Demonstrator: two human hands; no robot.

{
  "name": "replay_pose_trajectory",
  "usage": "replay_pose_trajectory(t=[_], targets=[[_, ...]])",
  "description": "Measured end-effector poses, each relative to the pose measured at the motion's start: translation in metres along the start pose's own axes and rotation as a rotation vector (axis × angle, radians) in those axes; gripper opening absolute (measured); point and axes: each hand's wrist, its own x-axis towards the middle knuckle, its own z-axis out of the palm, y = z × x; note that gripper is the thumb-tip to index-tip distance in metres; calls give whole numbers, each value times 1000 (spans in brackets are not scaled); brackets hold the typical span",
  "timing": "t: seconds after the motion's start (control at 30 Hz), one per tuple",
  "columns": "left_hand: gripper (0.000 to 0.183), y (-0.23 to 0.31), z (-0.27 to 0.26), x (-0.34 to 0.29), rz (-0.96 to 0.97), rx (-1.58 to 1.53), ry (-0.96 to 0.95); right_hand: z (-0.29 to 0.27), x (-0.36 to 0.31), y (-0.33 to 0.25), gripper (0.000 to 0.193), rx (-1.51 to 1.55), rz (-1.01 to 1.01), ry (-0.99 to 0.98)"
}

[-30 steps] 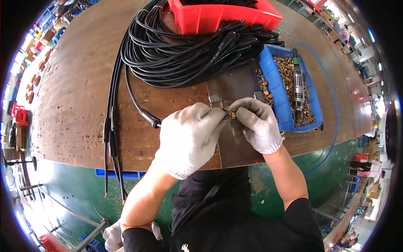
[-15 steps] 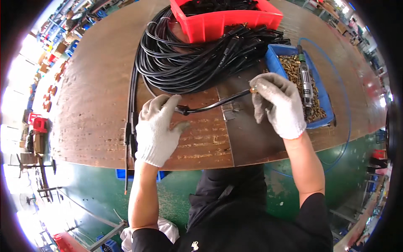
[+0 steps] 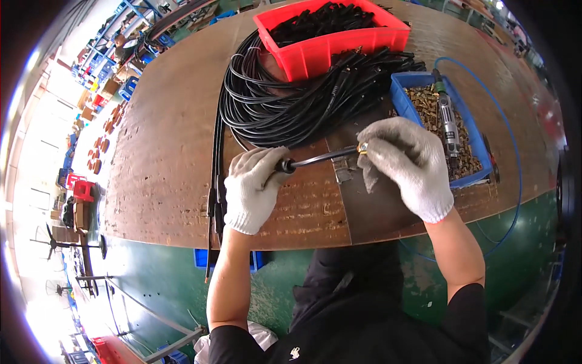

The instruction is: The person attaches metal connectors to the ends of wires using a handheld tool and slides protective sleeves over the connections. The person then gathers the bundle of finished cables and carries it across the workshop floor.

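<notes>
In the head view, both hands wore whitish gloves and were over the near half of the bench (image 3: 163, 158), around the middle of its near edge. The left hand (image 3: 251, 191) was curled round a black collar (image 3: 285, 166), thumb against fingers. From the collar a black cable (image 3: 324, 157) ran to the right hand (image 3: 413, 165), whose thumb and forefinger pinched its tip (image 3: 362, 147); the tip looked brass-coloured, though the glove covered much of it. The cable was nearly straight between the two hands.

Toward the far edge, a coil (image 3: 267, 124) of black cable lay along the near side of a red tray (image 3: 370, 46), which was heaped with black parts (image 3: 330, 24). Near the right edge stood a blue tray (image 3: 473, 178) of brass parts (image 3: 422, 100), with a tool (image 3: 448, 124) lying lengthwise over it. A blue hose (image 3: 509, 130) curved round outside the blue tray and crossed the near edge. Left of the left hand, black leads (image 3: 212, 221) hung over the near edge.
</notes>
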Motion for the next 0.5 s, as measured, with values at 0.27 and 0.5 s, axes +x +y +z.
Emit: replay_pose_trajectory(t=[0.27,0.5], targets=[[42,17,-8,-2,85,-144,-93,4,-4,3,13,-56,-43,-57],[41,14,-1,-18,-95,-494,-146,7,-6,7,12,-154,-128,-117]])
